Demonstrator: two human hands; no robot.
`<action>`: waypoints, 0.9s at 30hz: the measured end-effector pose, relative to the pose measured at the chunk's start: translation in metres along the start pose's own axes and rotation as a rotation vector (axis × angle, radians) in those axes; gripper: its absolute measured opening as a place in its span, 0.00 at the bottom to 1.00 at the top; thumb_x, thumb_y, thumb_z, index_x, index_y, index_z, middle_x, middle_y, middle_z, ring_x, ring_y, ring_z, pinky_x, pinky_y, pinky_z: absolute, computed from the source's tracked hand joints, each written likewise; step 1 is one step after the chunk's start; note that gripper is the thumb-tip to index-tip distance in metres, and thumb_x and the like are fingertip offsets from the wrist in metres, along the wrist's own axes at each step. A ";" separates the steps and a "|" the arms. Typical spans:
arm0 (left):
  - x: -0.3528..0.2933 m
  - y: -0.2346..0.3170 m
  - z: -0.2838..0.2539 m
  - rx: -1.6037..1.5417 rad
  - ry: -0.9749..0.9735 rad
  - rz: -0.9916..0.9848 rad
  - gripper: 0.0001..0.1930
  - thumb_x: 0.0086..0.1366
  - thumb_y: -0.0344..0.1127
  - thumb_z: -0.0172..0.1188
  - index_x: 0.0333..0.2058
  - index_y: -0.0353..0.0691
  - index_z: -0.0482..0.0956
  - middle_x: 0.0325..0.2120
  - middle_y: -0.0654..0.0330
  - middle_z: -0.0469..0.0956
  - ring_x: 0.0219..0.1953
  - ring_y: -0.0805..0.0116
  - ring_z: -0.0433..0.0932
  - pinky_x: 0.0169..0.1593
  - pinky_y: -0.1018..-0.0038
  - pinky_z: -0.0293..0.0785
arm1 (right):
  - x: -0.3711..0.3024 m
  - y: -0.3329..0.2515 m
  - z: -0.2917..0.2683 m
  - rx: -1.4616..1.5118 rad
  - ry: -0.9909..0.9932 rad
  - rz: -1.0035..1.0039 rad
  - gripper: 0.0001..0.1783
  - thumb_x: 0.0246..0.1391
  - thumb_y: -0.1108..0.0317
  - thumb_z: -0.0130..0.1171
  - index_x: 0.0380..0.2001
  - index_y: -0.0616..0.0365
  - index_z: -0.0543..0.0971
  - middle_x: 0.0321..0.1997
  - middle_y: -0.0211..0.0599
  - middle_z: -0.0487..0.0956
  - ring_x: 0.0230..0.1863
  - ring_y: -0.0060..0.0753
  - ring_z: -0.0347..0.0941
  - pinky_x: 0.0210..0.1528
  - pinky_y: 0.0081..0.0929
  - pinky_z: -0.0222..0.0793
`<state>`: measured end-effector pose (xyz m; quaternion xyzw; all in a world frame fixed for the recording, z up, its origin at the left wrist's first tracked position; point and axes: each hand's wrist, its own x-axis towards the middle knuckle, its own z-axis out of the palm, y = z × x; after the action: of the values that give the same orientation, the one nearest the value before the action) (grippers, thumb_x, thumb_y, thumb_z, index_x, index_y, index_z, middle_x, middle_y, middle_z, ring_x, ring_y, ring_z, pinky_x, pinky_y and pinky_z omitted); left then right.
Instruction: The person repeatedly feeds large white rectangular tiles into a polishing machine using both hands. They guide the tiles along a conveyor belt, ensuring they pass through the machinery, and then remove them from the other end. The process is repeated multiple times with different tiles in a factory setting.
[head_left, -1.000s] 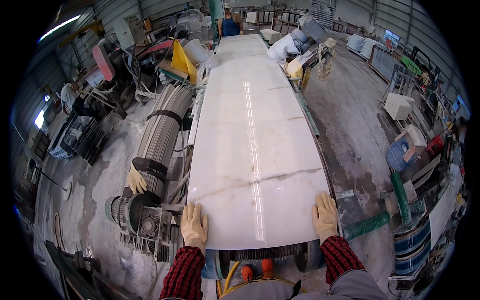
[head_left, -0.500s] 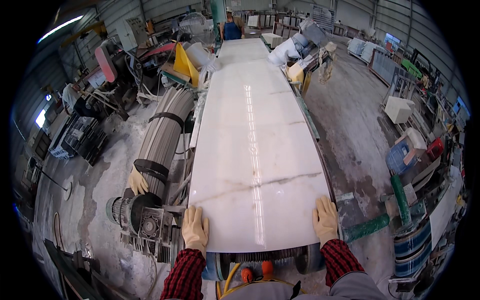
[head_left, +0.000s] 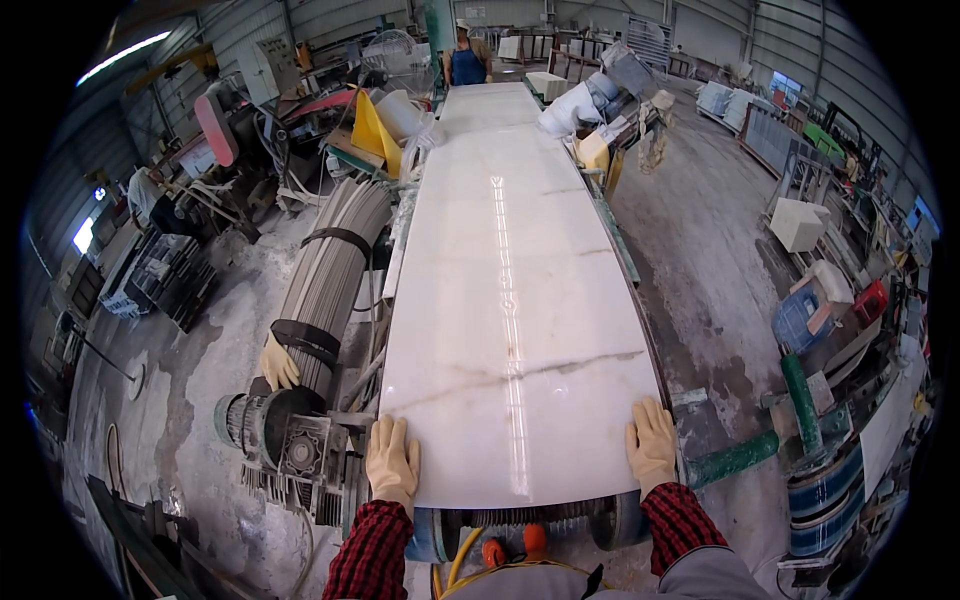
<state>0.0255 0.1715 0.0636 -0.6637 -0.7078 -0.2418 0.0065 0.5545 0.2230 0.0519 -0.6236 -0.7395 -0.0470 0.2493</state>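
Observation:
A long, polished white stone slab [head_left: 460, 300] with grey-brown veins stretches away from me on a conveyor with dark rollers [head_left: 540, 518]. My left hand [head_left: 391, 462], in a cream glove, rests on its near left corner with fingers stretched forward. At the near right corner lies my right hand [head_left: 651, 445], gloved alike, its fingers also extended along the edge. Both thumbs point inward over the stone. Neither hand is wrapped round anything that I can see; the slab's underside is hidden.
Left of the slab are a motor [head_left: 245, 422] and a strapped bundle of grey strips [head_left: 325, 270] with a loose glove [head_left: 279, 362] on it. A green pipe [head_left: 735, 457] juts out at right. Another person [head_left: 467, 65] stands at the far end.
The whole scene sits slightly lower in the picture. Both hands keep their places on the slab's near corners.

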 end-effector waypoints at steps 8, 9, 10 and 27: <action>-0.003 0.000 -0.002 -0.014 -0.022 -0.012 0.27 0.81 0.39 0.69 0.73 0.35 0.81 0.77 0.38 0.77 0.81 0.29 0.72 0.82 0.42 0.73 | -0.003 -0.004 -0.002 -0.027 0.015 0.001 0.23 0.75 0.65 0.67 0.69 0.59 0.83 0.77 0.54 0.81 0.79 0.63 0.76 0.87 0.62 0.68; -0.004 0.000 -0.002 -0.011 -0.021 -0.015 0.27 0.81 0.39 0.69 0.73 0.35 0.81 0.77 0.38 0.77 0.81 0.29 0.72 0.82 0.42 0.73 | -0.003 -0.004 -0.002 -0.029 0.013 0.006 0.23 0.75 0.64 0.67 0.69 0.59 0.83 0.77 0.54 0.81 0.80 0.63 0.76 0.87 0.62 0.68; -0.004 0.001 -0.002 -0.008 -0.021 -0.018 0.27 0.81 0.40 0.69 0.73 0.35 0.81 0.77 0.39 0.77 0.81 0.30 0.72 0.82 0.42 0.73 | -0.004 -0.004 -0.001 -0.031 0.011 0.012 0.23 0.76 0.64 0.67 0.69 0.59 0.83 0.78 0.54 0.81 0.80 0.63 0.75 0.87 0.62 0.68; -0.012 0.001 -0.003 0.003 0.002 -0.011 0.26 0.81 0.40 0.70 0.71 0.37 0.82 0.77 0.40 0.78 0.80 0.32 0.73 0.80 0.42 0.75 | -0.012 0.001 -0.001 -0.029 -0.009 0.008 0.26 0.75 0.63 0.68 0.71 0.60 0.84 0.80 0.56 0.82 0.81 0.65 0.75 0.87 0.62 0.68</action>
<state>0.0269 0.1597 0.0628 -0.6593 -0.7120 -0.2414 0.0069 0.5570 0.2119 0.0469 -0.6304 -0.7373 -0.0537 0.2370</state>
